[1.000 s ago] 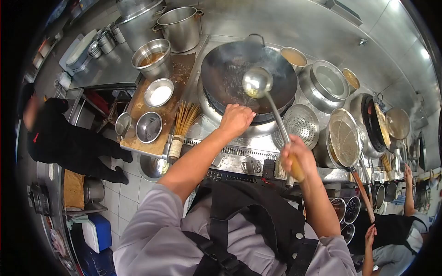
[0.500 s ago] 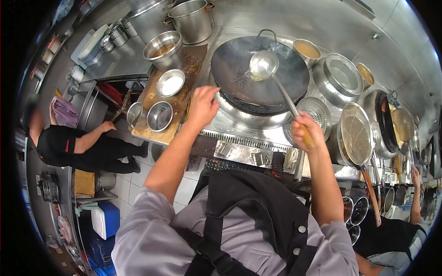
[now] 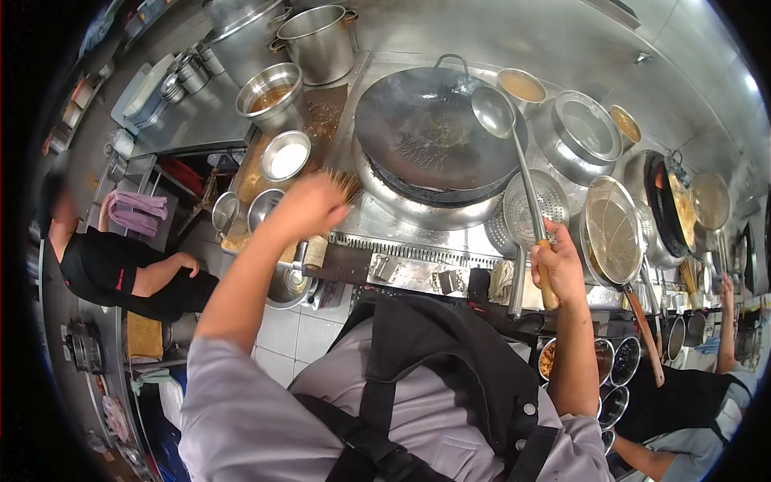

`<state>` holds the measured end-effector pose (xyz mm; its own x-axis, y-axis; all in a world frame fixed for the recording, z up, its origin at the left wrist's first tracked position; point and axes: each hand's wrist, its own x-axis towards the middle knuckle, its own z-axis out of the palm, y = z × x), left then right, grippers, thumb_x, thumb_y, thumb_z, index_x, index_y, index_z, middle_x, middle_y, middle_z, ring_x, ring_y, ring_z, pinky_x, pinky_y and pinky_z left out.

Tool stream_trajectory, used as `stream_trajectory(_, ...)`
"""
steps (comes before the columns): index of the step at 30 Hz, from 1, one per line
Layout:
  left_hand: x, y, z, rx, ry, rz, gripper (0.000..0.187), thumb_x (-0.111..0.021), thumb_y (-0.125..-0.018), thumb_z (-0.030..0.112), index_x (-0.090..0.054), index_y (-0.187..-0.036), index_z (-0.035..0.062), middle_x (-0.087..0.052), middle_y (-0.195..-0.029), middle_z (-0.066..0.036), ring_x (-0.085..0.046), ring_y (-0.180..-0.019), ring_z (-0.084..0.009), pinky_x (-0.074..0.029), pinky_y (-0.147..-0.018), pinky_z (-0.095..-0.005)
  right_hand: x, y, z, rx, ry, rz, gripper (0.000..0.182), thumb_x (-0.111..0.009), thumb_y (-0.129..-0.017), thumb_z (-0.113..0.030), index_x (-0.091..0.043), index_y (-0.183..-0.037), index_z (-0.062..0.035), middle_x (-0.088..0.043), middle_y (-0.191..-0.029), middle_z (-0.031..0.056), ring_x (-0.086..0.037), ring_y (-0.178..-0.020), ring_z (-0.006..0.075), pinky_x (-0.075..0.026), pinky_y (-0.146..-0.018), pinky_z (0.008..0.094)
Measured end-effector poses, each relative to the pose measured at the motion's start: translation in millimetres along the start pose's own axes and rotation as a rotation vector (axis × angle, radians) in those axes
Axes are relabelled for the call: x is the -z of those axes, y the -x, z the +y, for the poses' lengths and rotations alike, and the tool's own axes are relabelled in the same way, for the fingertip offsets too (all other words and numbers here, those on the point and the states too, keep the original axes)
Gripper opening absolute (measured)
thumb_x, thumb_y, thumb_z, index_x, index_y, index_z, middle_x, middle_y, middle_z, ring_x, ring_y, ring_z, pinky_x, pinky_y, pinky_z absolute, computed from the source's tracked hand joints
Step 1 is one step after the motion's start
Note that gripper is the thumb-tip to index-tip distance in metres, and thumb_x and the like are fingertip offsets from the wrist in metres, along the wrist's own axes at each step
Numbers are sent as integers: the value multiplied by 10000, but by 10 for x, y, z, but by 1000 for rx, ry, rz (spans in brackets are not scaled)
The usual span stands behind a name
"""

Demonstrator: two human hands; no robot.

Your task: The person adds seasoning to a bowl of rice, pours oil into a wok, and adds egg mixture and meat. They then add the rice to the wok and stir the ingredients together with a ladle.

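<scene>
My left hand (image 3: 309,207), slightly blurred, is closed around a bamboo wok brush (image 3: 316,252); its bristles stick out on the wok side and its bound end hangs below my fist. My right hand (image 3: 559,261) grips the wooden handle of a long ladle (image 3: 526,177). The ladle's bowl hangs over the right side of a large dark wok (image 3: 426,132), which sits on the burner ring with a few wet streaks inside. Under the ladle's shaft lies a perforated strainer (image 3: 540,205).
Left of the wok, a wooden board (image 3: 324,120) bears a bowl of white contents (image 3: 286,156) and a pot of brown liquid (image 3: 271,95). A mesh skimmer (image 3: 614,225) rests at right beside a lidded pot (image 3: 585,128). Co-workers (image 3: 120,265) stand at left and lower right.
My left hand has moved left and down and now grips the wok brush. The ladle has swung right from the wok's middle, and my right hand has come slightly nearer my body.
</scene>
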<state>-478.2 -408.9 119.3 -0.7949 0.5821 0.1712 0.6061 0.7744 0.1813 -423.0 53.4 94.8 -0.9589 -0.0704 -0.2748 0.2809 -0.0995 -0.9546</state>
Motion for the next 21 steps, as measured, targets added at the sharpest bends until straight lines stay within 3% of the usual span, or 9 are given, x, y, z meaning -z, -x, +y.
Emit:
stream_trajectory(2,-450,750,113,381,-26,-98,188,-699,-859,223,-668,-783,54,-653,-797,-161,-660,-850,-360,-514,-731,-488,-48,-11,78,-3,30,42,553,-588,-882,-24,-378,-1391,-66,-560,-702,57,-513,-454,137,-408,-404,260)
stream_trajectory(3,-507,909,295,612,106,-538,285,-646,-914,318,-666,-973,39,-689,-893,-195,-659,-936,-369,-517,-806,-485,-105,-4,95,-15,62,73,519,-582,-887,-24,-389,-1366,-75,-550,-684,55,-505,-448,137,-393,-390,254)
stream_trajectory(4,-846,1271,342,618,357,-589,354,-650,-926,353,-684,-1087,39,-684,-1108,-240,-651,-1077,-367,-511,-915,-474,-190,34,104,-50,58,78,537,-583,-883,-21,-368,-1372,-75,-550,-694,54,-493,-441,134,-397,-391,255)
stream_trajectory(6,-2048,2273,511,683,493,-495,488,-673,-896,353,-653,-1286,61,-680,-1169,-247,-644,-1143,-331,-456,-1050,-428,-375,56,43,-115,-91,23,540,-589,-886,-35,-361,-1374,-82,-561,-726,60,-495,-461,130,-402,-394,260)
stream_trajectory(8,-2717,2931,777,789,586,-581,463,-672,-890,342,-659,-1258,61,-684,-1150,-244,-648,-1124,-335,-464,-1031,-431,-357,-173,55,-145,-198,-25,534,-595,-887,-41,-371,-1369,-83,-567,-737,64,-504,-476,130,-405,-398,263)
stream_trajectory(11,-3225,3533,971,919,632,-645,427,-672,-881,327,-667,-1216,62,-688,-1121,-238,-653,-1097,-340,-475,-1002,-437,-289,-946,213,-270,-731,-324,497,-604,-893,-59,-399,-1345,-79,-566,-744,67,-520,-512,135,-417,-419,274)
stream_trajectory(14,-3431,3879,1013,1004,634,-640,391,-671,-873,311,-676,-1174,62,-693,-1092,-233,-658,-1070,-345,-486,-973,-442,-562,-1119,220,-108,-364,-168,459,-595,-896,-44,-418,-1319,-69,-562,-746,64,-525,-528,139,-432,-437,280)
stream_trajectory(16,-3539,4074,987,1039,631,-632,367,-671,-867,300,-682,-1146,62,-696,-1073,-230,-661,-1051,-348,-493,-954,-445,-705,-1028,274,122,216,78,491,-570,-888,6,-403,-1347,-37,-560,-746,80,-540,-529,161,-446,-440,298)
stream_trajectory(21,-3810,4462,828,986,564,-612,308,-670,-852,274,-697,-1075,63,-704,-1025,-221,-670,-1006,-357,-511,-905,-453,-792,-574,184,-23,65,64,460,-568,-885,6,-408,-1312,-54,-559,-746,73,-538,-526,160,-454,-433,298)
